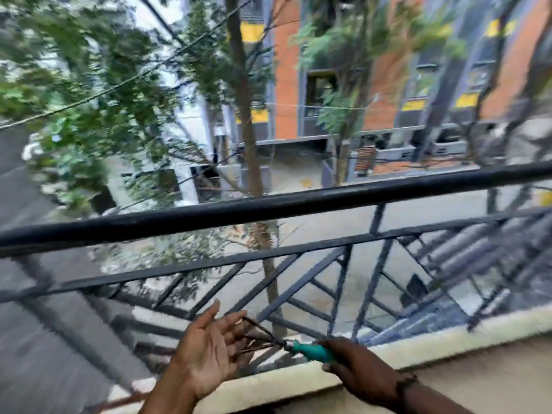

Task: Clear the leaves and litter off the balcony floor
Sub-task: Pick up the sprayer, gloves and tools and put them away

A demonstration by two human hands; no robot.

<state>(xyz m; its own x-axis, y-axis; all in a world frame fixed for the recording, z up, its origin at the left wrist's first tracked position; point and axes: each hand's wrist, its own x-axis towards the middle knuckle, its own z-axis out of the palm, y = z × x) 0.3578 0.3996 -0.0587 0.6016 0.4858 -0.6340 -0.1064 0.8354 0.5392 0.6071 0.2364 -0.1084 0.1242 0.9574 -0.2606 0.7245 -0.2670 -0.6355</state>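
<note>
Both hands sit low in frame, at the balcony edge. Right hand (358, 366) grips the green handle of a small hand rake (286, 345); left hand (209, 348) is open, palm up, fingers spread, just beside or touching the tines, contact unclear from blur. Rake is held in the air over the cream ledge (418, 345), close to the black railing (268, 207), street well below.

Risk: tines sit at the railing gaps, so a loose grip could drop the rake to the street; debris pulled off the tines could also fall outward. Tines could prick the open palm.

Long axis runs roughly left-right, slightly tilted, handle at right. Tines point left, toward the left hand.
</note>
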